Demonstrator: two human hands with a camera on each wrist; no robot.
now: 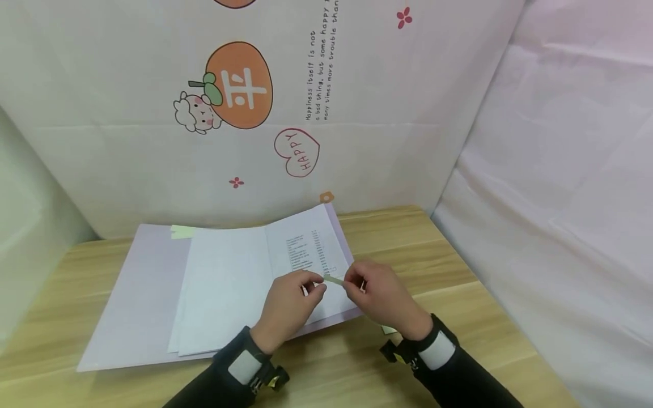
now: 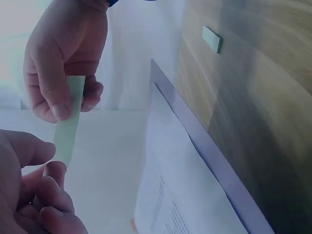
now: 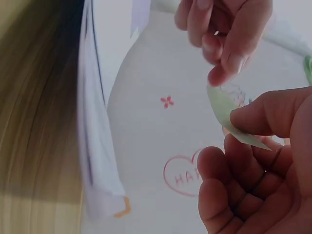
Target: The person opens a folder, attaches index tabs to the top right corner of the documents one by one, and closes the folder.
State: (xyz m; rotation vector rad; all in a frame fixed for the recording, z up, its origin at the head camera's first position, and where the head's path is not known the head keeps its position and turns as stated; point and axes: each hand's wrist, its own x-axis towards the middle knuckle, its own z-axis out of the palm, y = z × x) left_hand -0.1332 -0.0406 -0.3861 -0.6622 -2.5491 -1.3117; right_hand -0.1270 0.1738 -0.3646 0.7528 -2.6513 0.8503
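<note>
In the head view my right hand [image 1: 380, 294] pinches a narrow pale green paper strip [image 1: 334, 280] over the right page of an open lilac folder [image 1: 130, 300]. Thumb and index finger hold the strip [image 3: 224, 109] near one end, and it bends slightly in the right wrist view. My left hand [image 1: 293, 303] is bent at the fingers, its thumb and index fingertips right at the strip's other end; I cannot tell whether they pinch it. White sheets [image 1: 229, 283] lie in the folder, the right page [image 1: 301, 243] carrying a printed list.
More pale green strips [image 1: 182, 232] stick out at the folder's upper left. A small green pad [image 2: 212, 39] lies on the wooden table [image 1: 449, 317], partly behind my right wrist in the head view. Behind the table hangs a printed white cloth [image 1: 367, 158].
</note>
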